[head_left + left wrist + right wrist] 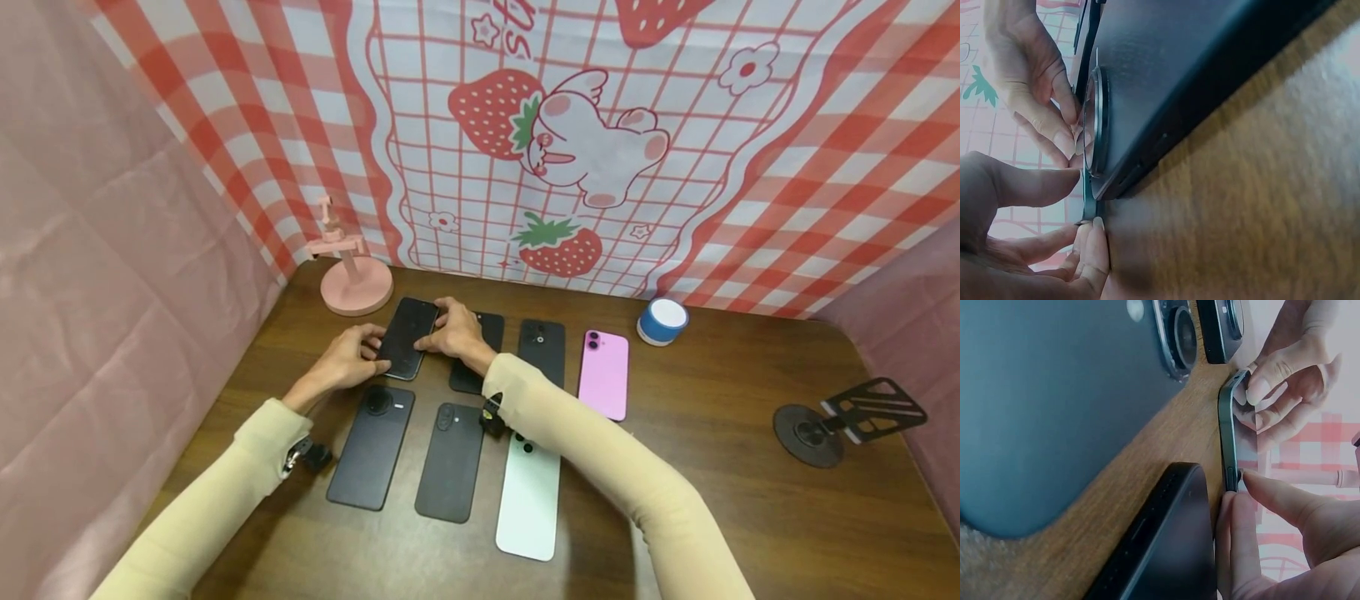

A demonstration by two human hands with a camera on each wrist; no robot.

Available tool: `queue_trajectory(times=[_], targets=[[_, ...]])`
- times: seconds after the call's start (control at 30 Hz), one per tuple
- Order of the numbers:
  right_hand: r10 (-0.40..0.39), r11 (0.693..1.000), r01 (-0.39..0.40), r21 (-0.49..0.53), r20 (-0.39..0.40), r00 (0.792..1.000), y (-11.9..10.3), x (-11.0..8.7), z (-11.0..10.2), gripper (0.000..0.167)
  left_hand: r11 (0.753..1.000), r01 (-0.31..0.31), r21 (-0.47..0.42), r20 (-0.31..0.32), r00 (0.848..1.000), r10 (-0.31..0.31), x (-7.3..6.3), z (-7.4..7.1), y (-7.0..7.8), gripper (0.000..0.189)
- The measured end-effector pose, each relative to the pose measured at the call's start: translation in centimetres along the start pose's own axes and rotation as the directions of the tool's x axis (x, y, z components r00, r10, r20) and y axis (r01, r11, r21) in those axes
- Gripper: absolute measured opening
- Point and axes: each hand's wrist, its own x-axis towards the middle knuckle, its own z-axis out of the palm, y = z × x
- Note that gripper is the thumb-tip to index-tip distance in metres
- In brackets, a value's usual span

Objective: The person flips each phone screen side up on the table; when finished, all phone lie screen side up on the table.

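A smartphone (410,333) with a dark, glossy screen lies face up at the back left of the wooden table. My left hand (341,358) holds its left edge, thumb on the screen side and fingers along the side. At the right edge, my right hand (456,331) pinches the same phone between thumb and fingers. Both wrist views show the phone low against the tabletop, its green side frame (1227,437) facing the right wrist camera. Partly under my right hand and wrist lies another black phone (491,331).
More phones lie in two rows: black (550,360) and pink (604,379) behind, dark (371,458), grey (450,467) and pale green (527,508) in front. A pink stand (357,287), a blue-and-white cylinder (660,323) and a black stand (810,435) surround them.
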Motion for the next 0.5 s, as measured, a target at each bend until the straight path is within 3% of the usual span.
queue_trajectory(times=[0.27, 0.5], targets=[[-0.012, 1.0, 0.012, -0.008, 0.008, 1.0, 0.08, -0.03, -0.12, 0.09, 0.999, 0.007, -0.048, -0.001, 1.0, -0.007, 0.06, 0.01, -0.28, 0.06], [-0.005, 1.0, 0.005, 0.013, 0.035, 0.999, 0.24, 0.09, -0.23, 0.091, 0.997, 0.051, -0.064, -0.006, 0.999, -0.052, 0.1, 0.07, -0.19, 0.062]])
